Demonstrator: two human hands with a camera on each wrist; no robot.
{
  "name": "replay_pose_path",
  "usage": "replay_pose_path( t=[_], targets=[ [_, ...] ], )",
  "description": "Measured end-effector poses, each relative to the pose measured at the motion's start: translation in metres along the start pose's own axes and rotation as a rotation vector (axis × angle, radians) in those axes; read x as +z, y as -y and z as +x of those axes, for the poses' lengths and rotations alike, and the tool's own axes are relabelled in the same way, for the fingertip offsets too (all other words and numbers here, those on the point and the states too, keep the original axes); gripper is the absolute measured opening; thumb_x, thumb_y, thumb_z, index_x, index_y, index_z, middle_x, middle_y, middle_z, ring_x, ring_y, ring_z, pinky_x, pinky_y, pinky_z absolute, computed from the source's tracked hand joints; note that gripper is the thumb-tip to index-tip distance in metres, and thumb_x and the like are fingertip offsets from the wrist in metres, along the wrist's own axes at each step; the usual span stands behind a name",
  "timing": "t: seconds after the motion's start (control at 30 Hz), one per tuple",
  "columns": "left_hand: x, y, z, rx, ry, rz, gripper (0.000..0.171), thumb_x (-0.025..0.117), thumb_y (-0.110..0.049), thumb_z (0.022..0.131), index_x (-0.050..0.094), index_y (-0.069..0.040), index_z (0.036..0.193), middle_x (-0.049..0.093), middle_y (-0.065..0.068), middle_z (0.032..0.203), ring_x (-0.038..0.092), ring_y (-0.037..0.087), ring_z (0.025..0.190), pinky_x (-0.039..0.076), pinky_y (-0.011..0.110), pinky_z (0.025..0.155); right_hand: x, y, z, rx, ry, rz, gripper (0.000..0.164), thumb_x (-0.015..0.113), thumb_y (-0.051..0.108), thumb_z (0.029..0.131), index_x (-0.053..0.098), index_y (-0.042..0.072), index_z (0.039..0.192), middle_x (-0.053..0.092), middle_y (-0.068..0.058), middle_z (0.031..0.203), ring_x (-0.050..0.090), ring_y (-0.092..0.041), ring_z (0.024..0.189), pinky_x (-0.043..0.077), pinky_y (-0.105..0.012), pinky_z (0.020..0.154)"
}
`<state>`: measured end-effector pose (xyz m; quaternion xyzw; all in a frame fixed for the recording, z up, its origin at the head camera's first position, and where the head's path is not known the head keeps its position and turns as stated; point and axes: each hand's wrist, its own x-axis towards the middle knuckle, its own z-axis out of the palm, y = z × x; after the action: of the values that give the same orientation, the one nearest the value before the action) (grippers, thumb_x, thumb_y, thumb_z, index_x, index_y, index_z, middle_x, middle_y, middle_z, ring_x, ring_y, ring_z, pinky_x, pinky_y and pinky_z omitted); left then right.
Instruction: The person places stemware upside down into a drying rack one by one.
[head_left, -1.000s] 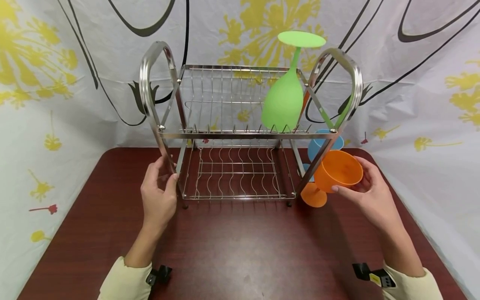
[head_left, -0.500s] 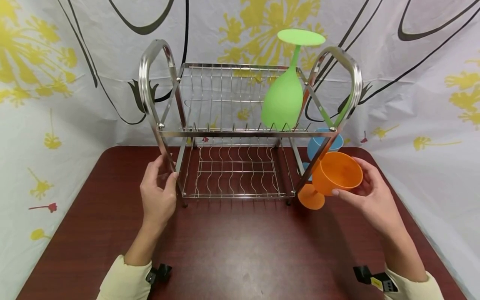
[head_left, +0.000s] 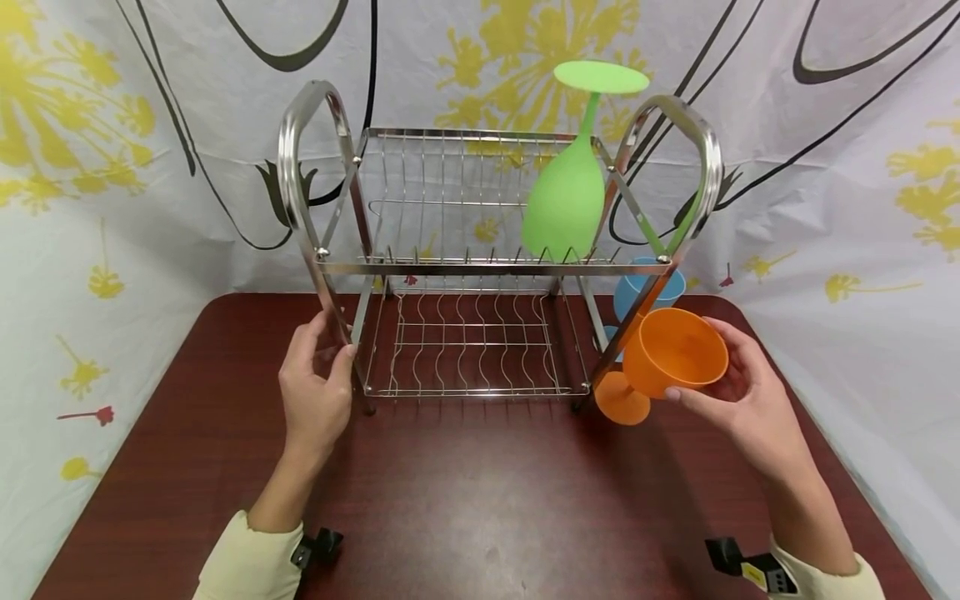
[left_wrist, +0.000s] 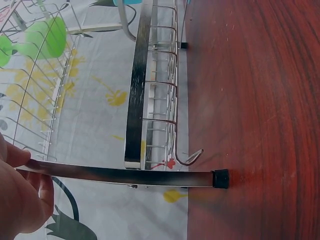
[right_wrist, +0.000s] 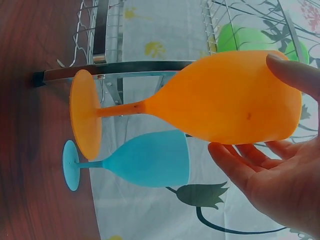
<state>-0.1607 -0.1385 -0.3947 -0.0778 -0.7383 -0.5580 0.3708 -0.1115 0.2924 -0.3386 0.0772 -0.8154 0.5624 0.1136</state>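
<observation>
My right hand grips an orange wine glass by its bowl, mouth up, beside the right front leg of a metal dish rack. In the right wrist view the orange glass looks lifted a little off the table. Behind it a blue wine glass stands upright. My left hand holds the rack's left front leg, pinched between thumb and fingers in the left wrist view. A green wine glass sits upside down on the right of the upper tier, its foot on top.
The rack stands on a dark red-brown table. Its lower tier is a wavy wire tray. A white curtain with yellow flowers and dark line patterns hangs behind and at both sides.
The orange glass in my right hand has come slightly nearer to me. My left hand stays on the rack's leg.
</observation>
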Motion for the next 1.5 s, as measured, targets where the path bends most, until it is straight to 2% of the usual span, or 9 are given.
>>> replay_pose_path(
  t=[0.53, 0.93, 1.17, 1.5],
  targets=[
    [-0.003, 0.0, -0.001, -0.013, 0.002, 0.006, 0.043, 0.065, 0.017, 0.081, 0.062, 0.006, 0.123, 0.062, 0.019, 0.1, 0.058, 0.014, 0.089, 0.05, 0.011, 0.077, 0.007, 0.011, -0.007, -0.034, 0.035, 0.084, 0.084, 0.071, -0.018, 0.075, 0.037, 0.009, 0.146, 0.05, -0.009, 0.13, 0.062, -0.013, 0.098, 0.055, -0.016, 0.075],
    [-0.002, 0.001, -0.003, -0.016, -0.026, -0.013, 0.043, 0.066, 0.018, 0.08, 0.061, 0.009, 0.122, 0.062, 0.022, 0.1, 0.058, 0.012, 0.091, 0.049, 0.011, 0.076, 0.021, 0.021, -0.007, -0.033, 0.063, -0.046, 0.086, 0.076, -0.012, 0.075, 0.037, 0.012, 0.147, 0.049, -0.009, 0.132, 0.061, -0.012, 0.104, 0.052, -0.013, 0.081],
    [-0.001, 0.0, -0.002, -0.021, -0.034, -0.024, 0.043, 0.066, 0.018, 0.079, 0.062, 0.007, 0.121, 0.063, 0.021, 0.1, 0.059, 0.019, 0.09, 0.051, 0.013, 0.076, 0.029, 0.025, -0.007, -0.062, 0.097, -0.071, 0.084, 0.077, -0.01, 0.075, 0.039, 0.012, 0.146, 0.054, -0.012, 0.129, 0.062, -0.014, 0.104, 0.052, -0.014, 0.085],
    [0.001, -0.001, 0.0, -0.014, -0.055, -0.003, 0.043, 0.066, 0.019, 0.078, 0.062, 0.009, 0.119, 0.062, 0.021, 0.098, 0.058, 0.013, 0.089, 0.05, 0.012, 0.076, 0.035, 0.028, -0.003, -0.067, 0.125, -0.064, 0.082, 0.076, -0.009, 0.076, 0.039, 0.012, 0.146, 0.054, -0.012, 0.128, 0.061, -0.014, 0.106, 0.051, -0.015, 0.087]
  ],
)
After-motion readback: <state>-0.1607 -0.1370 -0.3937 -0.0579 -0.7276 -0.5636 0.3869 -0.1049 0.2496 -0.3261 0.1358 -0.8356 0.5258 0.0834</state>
